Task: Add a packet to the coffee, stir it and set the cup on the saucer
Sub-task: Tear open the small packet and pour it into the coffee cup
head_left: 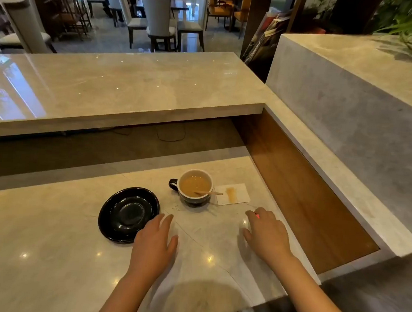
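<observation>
A dark cup (195, 187) with a white inside holds light brown coffee and stands on the marble counter. A wooden stirrer (209, 193) leans in it, pointing right. The empty black saucer (128, 214) lies to the cup's left, apart from it. My left hand (156, 240) lies palm down with fingers apart, its fingertips just at the saucer's right rim. My right hand (266, 231) rests in front of and to the right of the cup. Its fingers curl over a small red packet (257, 215), of which only a corner shows.
A white napkin (232, 194) with a brown stain lies right of the cup. A raised marble ledge (131, 104) runs behind the counter. A wood-lined recess (300, 196) drops off to the right. Dining chairs stand in the room beyond.
</observation>
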Tool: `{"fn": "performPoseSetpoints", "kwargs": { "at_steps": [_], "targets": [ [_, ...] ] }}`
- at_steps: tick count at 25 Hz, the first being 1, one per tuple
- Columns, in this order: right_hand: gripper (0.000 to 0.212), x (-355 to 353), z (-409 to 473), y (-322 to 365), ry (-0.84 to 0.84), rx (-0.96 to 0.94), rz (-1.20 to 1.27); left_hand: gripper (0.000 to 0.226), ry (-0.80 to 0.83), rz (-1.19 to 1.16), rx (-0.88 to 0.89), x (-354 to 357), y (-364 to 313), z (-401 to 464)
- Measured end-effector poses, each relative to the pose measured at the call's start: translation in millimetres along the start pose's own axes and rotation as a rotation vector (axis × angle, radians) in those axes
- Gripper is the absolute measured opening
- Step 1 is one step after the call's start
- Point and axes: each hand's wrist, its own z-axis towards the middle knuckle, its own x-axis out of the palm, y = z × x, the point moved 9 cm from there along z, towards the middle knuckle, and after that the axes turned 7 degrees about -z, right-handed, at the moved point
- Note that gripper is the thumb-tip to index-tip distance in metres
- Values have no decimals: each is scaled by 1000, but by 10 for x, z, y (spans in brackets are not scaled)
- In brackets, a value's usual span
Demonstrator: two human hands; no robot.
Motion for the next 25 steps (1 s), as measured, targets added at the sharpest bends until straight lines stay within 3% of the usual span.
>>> {"fn": "performPoseSetpoints", "kwargs": {
  "at_steps": [6, 13, 25],
  "targets": [
    [38, 315, 41, -164, -42, 128, 34, 49, -53, 58, 39, 282, 22, 57],
    [36, 415, 96, -260, -115, 125, 44, 51, -25, 87, 31, 462, 63, 56],
    [30, 488, 146, -645, -153, 312, 384, 52, -31, 77, 5, 496, 94, 57]
  ]
}}
